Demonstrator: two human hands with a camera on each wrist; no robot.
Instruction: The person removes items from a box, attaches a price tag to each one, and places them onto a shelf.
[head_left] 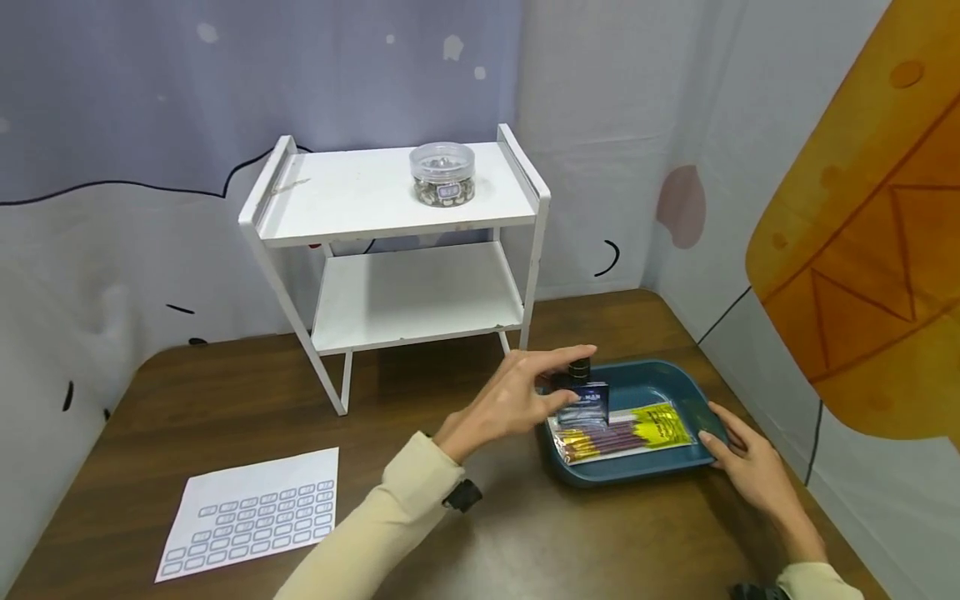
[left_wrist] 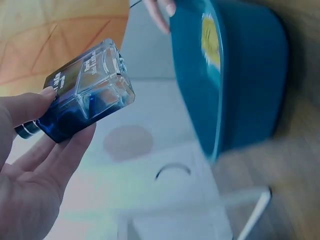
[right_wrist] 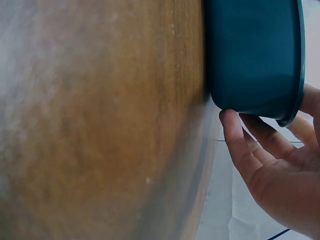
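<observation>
Between its thumb and fingers, my left hand (head_left: 517,396) grips a glass perfume bottle (left_wrist: 85,90) with a black cap and blue liquid in its lower-lying part. In the head view the bottle is over the left part of a dark teal plastic tray (head_left: 592,477). Inside the tray lies a clear packet of thin brown sticks with a yellow-green label (head_left: 663,423). My right hand (head_left: 753,462) holds the tray's right end, its thumb over the rim. Fingers (right_wrist: 237,135) of that hand lie against the tray's outer wall in the right wrist view.
A white two-tier shelf (head_left: 405,292) stands at the back of the wooden table (head_left: 517,533). On its top tier is a round clear jar (head_left: 443,175) with a lid. A printed white sheet (head_left: 251,512) lies at the left. Patterned cloth hangs behind and on the right.
</observation>
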